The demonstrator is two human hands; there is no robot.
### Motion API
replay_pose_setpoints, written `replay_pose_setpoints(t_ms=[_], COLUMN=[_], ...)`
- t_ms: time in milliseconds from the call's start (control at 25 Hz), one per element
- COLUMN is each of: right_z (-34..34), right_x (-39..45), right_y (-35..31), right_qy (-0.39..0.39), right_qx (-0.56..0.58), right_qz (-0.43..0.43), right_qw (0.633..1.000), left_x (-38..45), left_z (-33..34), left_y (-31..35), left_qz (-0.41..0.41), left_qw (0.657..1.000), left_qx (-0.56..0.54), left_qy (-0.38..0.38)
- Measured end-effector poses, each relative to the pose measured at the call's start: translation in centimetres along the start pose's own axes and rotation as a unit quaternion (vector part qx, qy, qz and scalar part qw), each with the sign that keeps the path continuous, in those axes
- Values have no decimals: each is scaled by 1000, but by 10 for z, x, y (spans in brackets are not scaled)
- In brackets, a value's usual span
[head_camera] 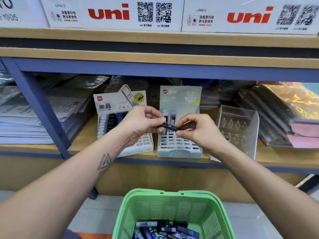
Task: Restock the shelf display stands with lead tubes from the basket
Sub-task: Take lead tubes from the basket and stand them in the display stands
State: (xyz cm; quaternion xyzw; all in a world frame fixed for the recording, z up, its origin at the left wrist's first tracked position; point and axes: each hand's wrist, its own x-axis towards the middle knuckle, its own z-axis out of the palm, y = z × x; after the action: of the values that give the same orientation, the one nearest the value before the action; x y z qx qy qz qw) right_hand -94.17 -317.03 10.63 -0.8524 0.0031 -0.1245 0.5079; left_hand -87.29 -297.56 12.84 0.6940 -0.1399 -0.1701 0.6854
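A black lead tube lies level between my two hands in front of the shelf. My left hand pinches its left end and my right hand pinches its right end. Behind them stand two display stands: a white one on the left with several tubes in its back rows, and a pale green one marked 0.7 with a few tubes at the back. Below, a green basket holds several dark and blue lead tubes.
A clear acrylic stand sits right of the green stand. Stacks of paper and plastic folders fill the shelf's left; dark and pink folders lie at the right. A blue shelf post slants on the left. White uni boxes line the upper shelf.
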Motion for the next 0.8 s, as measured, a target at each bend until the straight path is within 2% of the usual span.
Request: replay_pose_setpoints(t_ms=[160, 400, 640, 800], right_z=[-17, -42, -67, -99], right_x=[-12, -22, -32, -32], right_y=[7, 22, 29, 31], right_qy=[-4, 11, 5, 68], right_qx=[-23, -9, -20, -58], right_qz=[-21, -7, 9, 1], right_qw=[1000, 1000, 1000, 996], left_x=[7, 20, 20, 25], left_z=[29, 65, 103, 120], left_y=[-6, -13, -12, -13], left_qz=[82, 185, 198, 155], left_qw=[993, 960, 963, 980], left_qx=[81, 207, 181, 121], left_qy=[-7, -26, -29, -31])
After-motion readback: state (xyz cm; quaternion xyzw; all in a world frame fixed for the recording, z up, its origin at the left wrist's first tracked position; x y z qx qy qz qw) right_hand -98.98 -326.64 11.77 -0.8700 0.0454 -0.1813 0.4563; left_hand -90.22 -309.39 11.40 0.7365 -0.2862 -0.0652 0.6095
